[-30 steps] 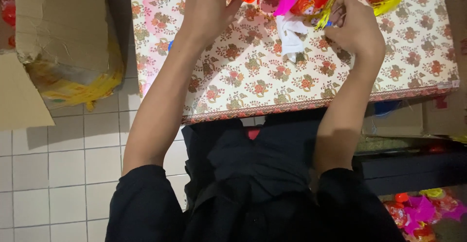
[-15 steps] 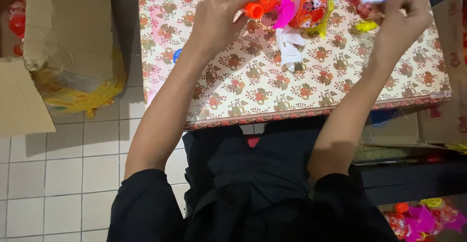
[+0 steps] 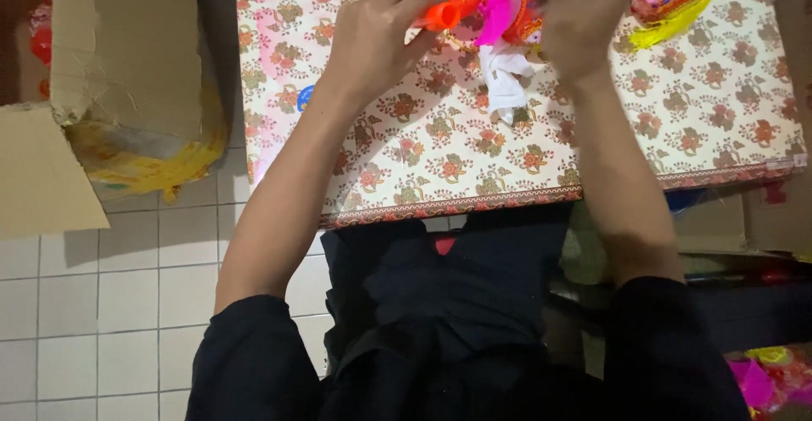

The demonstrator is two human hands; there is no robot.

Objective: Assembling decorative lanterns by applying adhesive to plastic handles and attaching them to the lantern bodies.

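Orange toy point(image 3: 448, 8) seemingly in left hand point(image 3: 372, 40)

Moderate indoor light, soft and even, with mild motion blur near the top edge.

Brightest on the floral table cover point(image 3: 474, 159) and the white floor tiles point(image 3: 101, 302); darkest across the black clothing point(image 3: 457, 328) at the bottom, where folds barely separate. Soft shadow beneath the near table edge, possibly from overhead lighting. Slightly smeared at the right hand point(image 3: 584, 15) and the orange-and-pink toy point(image 3: 474, 2); sharper on the left hand point(image 3: 372, 40). No strong glare. Cardboard box point(image 3: 127, 57) evenly lit at left.
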